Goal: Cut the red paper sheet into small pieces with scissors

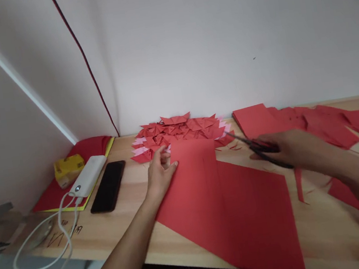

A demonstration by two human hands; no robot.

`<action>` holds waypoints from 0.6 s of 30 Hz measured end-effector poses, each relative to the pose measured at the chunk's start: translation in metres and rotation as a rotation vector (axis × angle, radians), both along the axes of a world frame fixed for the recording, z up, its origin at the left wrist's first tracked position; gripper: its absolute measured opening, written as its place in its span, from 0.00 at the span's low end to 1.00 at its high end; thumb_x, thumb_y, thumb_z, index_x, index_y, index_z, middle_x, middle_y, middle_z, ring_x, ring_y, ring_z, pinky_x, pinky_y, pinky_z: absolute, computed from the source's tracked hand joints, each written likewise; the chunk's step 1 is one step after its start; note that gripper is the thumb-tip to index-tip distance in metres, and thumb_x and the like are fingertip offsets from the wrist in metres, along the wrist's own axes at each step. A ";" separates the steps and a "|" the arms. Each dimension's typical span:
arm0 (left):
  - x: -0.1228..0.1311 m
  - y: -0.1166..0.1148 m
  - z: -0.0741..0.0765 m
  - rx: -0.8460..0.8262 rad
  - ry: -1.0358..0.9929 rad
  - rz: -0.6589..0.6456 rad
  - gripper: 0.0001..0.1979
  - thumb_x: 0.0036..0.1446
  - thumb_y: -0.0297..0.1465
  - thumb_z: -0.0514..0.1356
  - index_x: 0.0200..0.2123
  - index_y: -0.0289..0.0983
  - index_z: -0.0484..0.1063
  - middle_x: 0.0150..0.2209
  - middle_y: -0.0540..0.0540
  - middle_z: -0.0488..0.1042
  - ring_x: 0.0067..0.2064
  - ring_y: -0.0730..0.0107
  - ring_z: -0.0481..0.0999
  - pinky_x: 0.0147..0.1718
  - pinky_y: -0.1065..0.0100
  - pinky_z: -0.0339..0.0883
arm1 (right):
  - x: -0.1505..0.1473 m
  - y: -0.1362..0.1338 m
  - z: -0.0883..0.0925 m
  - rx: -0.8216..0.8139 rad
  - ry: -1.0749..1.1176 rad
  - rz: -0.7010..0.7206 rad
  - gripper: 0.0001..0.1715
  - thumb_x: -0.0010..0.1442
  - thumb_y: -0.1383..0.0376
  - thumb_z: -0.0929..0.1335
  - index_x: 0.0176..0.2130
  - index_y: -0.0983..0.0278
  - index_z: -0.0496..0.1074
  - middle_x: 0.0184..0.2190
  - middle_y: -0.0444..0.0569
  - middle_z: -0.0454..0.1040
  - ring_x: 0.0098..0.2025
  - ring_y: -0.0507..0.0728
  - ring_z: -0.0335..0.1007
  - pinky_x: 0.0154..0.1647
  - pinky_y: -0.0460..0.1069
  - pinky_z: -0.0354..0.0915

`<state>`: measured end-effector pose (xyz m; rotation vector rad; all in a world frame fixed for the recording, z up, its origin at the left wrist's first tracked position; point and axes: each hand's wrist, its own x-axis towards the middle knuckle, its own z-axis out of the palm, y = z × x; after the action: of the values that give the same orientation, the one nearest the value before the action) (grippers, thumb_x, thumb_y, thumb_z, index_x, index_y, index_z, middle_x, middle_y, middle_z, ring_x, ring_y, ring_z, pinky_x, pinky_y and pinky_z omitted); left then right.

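Note:
My left hand (162, 172) pinches the left edge of a narrow red paper sheet (195, 172), with the thumb at the edge and the fingers curled beside it. Below it a larger red sheet (260, 212) slants across the table and past its front edge; whether the two are joined I cannot tell. In my right hand (283, 149) is a pair of dark-handled scissors (258, 149), blades pointing left toward the narrow sheet but apart from it. Behind the sheets sits a heap of folded red and pink paper pieces (179, 130).
Red paper stacks (259, 119) and cut pieces (325, 125) lie at the back right, with thin scraps (299, 186) nearer. To the left are a phone (108, 186), a white power bank (90, 176) with a looped cable (67, 232), and a yellow packet (69, 168) on red paper.

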<state>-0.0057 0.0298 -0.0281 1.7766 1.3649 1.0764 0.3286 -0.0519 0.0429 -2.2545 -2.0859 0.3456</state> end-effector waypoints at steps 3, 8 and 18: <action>0.004 0.006 0.000 -0.005 -0.015 0.029 0.31 0.45 0.28 0.68 0.54 0.38 0.64 0.37 0.48 0.72 0.38 0.69 0.71 0.44 0.64 0.64 | -0.014 -0.006 -0.004 -0.073 -0.069 0.096 0.17 0.61 0.52 0.62 0.31 0.60 0.69 0.27 0.50 0.75 0.26 0.58 0.68 0.25 0.48 0.51; 0.009 0.018 0.004 -0.075 -0.042 0.010 0.31 0.41 0.24 0.68 0.51 0.37 0.65 0.31 0.53 0.69 0.30 0.74 0.69 0.36 0.69 0.63 | -0.007 -0.010 -0.012 -0.161 -0.149 0.103 0.15 0.61 0.53 0.63 0.31 0.61 0.69 0.29 0.54 0.76 0.29 0.62 0.71 0.25 0.49 0.50; 0.025 0.015 0.023 -0.072 -0.119 -0.038 0.07 0.44 0.23 0.64 0.30 0.34 0.71 0.23 0.57 0.62 0.25 0.78 0.62 0.29 0.73 0.57 | 0.012 -0.014 -0.013 -0.166 -0.083 0.026 0.19 0.59 0.50 0.64 0.26 0.60 0.68 0.25 0.50 0.75 0.27 0.61 0.71 0.26 0.51 0.55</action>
<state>0.0190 0.0452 -0.0052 1.6537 1.2766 1.0817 0.3406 -0.0656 0.0295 -2.3733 -2.2053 0.4492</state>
